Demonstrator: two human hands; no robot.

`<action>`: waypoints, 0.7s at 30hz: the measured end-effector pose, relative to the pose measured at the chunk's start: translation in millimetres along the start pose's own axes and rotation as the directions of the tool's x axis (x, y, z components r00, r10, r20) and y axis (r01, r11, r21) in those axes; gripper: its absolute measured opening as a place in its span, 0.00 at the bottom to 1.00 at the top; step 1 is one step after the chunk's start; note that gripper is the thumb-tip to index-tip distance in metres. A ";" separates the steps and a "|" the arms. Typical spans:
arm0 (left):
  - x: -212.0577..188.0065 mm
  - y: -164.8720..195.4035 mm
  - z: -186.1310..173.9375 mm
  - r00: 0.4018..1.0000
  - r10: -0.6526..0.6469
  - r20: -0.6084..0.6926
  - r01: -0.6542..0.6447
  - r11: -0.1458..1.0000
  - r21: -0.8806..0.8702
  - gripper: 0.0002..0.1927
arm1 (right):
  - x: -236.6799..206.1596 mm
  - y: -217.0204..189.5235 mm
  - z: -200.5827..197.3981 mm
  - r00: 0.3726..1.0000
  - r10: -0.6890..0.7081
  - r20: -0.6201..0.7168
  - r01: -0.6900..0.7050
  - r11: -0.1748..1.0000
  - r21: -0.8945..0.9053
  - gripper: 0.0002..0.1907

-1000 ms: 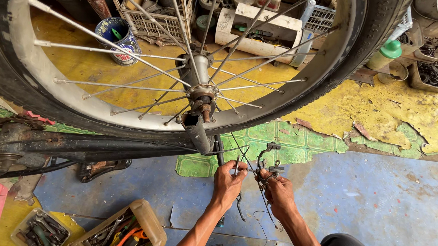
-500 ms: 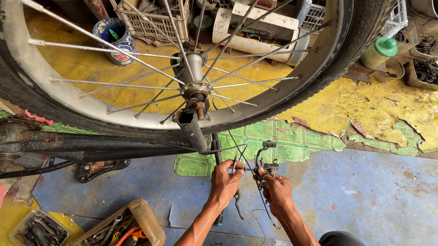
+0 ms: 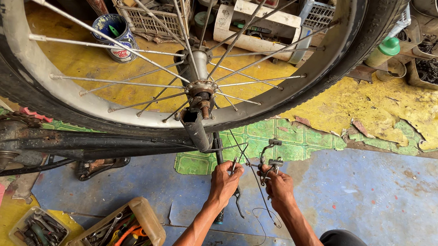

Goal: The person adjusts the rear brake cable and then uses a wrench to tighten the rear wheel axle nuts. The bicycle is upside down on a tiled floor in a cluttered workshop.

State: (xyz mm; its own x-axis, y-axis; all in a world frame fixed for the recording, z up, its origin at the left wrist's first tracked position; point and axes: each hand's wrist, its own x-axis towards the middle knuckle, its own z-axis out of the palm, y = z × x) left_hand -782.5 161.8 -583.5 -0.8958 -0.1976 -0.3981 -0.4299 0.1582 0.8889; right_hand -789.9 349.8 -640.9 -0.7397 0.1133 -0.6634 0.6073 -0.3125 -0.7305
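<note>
A bicycle wheel (image 3: 326, 81) with silver rim, spokes and dark tyre fills the top of the head view, its hub (image 3: 200, 89) near the middle. Below the hub a dark fork leg (image 3: 197, 132) runs down. My left hand (image 3: 224, 182) grips a small metal tool or part beside the fork. My right hand (image 3: 277, 186) holds a metal brake caliper (image 3: 269, 155). A thin cable (image 3: 259, 210) hangs from between the hands and loops near the floor.
A rusty frame tube (image 3: 78, 143) and chainring (image 3: 4, 119) lie at left. A tray of tools (image 3: 118, 230) sits at bottom left, beside another small tray (image 3: 38, 228). A paint can (image 3: 114, 35), baskets and a green-capped bottle (image 3: 382, 51) stand behind the wheel. Peeling yellow, green and blue floor.
The view has shifted slightly, so the wheel and hub sit a little lower in the frame. Both hands stay on the brake parts below the fork.
</note>
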 end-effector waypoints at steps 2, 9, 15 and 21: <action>2.4 -1.9 -1.6 1.000 0.002 -0.002 -0.002 1.000 -0.009 0.09 | 14.6 5.6 -4.9 0.999 -0.012 -0.031 0.012 1.000 -0.001 0.15; 9.0 -8.1 -8.1 0.999 -0.032 -0.020 0.032 0.999 -0.008 0.09 | 59.5 43.0 -31.7 0.992 -0.009 -0.130 0.004 0.999 -0.037 0.12; 18.5 -11.9 -9.9 0.999 -0.033 -0.024 0.034 0.999 0.011 0.09 | 76.9 56.1 -41.9 0.990 -0.009 -0.141 -0.001 0.998 -0.069 0.13; 32.2 -21.9 -14.5 0.998 -0.038 -0.044 0.042 0.994 0.104 0.11 | 83.4 57.4 -40.2 0.984 -0.005 -0.177 -0.011 0.996 -0.086 0.13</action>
State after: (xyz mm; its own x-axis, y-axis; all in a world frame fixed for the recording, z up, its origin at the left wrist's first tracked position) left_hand -800.3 138.0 -612.5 -0.8731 -0.2457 -0.4210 -0.4767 0.2497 0.8429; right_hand -805.0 379.2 -744.7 -0.6795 0.2796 -0.6783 0.6378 -0.2317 -0.7345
